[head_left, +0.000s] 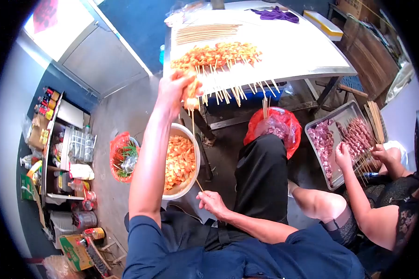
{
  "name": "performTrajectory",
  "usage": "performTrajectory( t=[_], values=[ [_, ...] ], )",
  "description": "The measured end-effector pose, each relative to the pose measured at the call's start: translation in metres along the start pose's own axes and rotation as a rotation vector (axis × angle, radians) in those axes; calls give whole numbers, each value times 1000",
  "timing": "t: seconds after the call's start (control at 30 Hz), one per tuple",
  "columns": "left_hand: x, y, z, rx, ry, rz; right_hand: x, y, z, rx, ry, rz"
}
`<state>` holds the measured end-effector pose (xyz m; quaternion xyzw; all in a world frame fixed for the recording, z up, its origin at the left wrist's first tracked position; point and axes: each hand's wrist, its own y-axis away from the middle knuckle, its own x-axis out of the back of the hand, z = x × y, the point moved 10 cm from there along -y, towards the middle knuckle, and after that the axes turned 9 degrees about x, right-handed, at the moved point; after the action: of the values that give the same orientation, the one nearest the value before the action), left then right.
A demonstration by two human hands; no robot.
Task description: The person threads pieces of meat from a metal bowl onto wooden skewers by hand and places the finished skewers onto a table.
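My left hand (174, 88) is raised near the table's front left corner, its fingers closed round orange marinated meat pieces (192, 100) threaded on a bamboo skewer (193, 135). The skewer's bare lower end runs down to my right hand (212, 203), which pinches it above my lap. Below my left hand stands a white bucket (198, 160) with loose orange meat pieces (179, 160) inside. Finished meat skewers (219, 55) lie in a heap on the white table (302, 51), their bare sticks poking over the front edge.
Bare bamboo skewers (207, 33) and a purple cloth (277, 15) lie on the table. A red-lined bucket (293, 139) stands by my knee. At right, another person's hands (344, 158) work over a metal tray (319, 123) of meat. A cluttered shelf (56, 195) lines the left wall.
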<state>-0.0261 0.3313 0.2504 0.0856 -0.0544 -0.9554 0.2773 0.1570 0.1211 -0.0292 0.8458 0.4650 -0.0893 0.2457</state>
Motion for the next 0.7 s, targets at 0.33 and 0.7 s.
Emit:
performTrajectory(
  t=[0.33, 0.7],
  values=[
    [-58, -155, 33, -21, -513, 9, 0, -1, -6, -27, 0, -9],
    [30, -38, 58, -356, -528, 148, 11, -7, -22, 143, 225, 80]
  ],
)
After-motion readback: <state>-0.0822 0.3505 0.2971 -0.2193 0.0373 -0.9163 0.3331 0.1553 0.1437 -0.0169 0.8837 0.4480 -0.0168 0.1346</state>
